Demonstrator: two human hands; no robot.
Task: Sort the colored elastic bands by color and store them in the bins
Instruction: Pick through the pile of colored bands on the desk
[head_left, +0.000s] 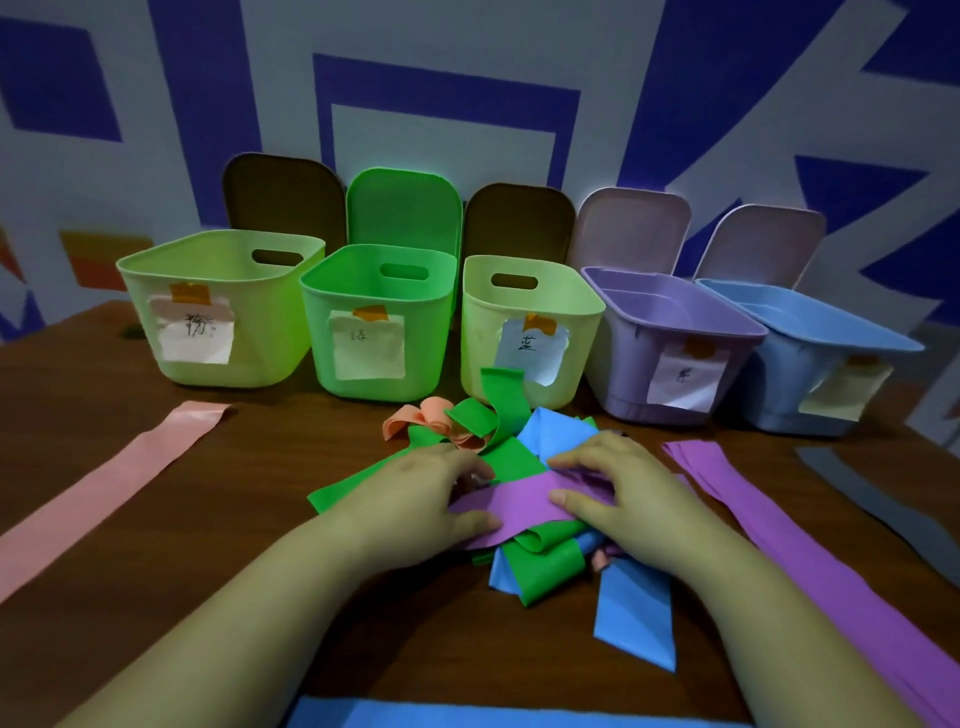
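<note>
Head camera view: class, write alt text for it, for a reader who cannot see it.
Two hands, left hand and right hand, grip a purple band atop a tangled pile of green, blue and pink bands on a brown table. Behind stand five open labelled bins; pink, purple and blue bands lie flat around the pile.

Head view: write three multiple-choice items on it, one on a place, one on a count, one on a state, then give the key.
1. Where does the long pink band lie?
A. on the table, left of the pile
B. in a bin
C. over a lid

2. How many bins stand in the row?
A. three
B. five
C. seven

3. What do both hands hold?
A. a green band
B. nothing
C. a purple band

Key:
1 A: it lies flat on the table.
2 B: five bins stand along the wall.
3 C: the left hand and right hand pinch the purple band.
</note>
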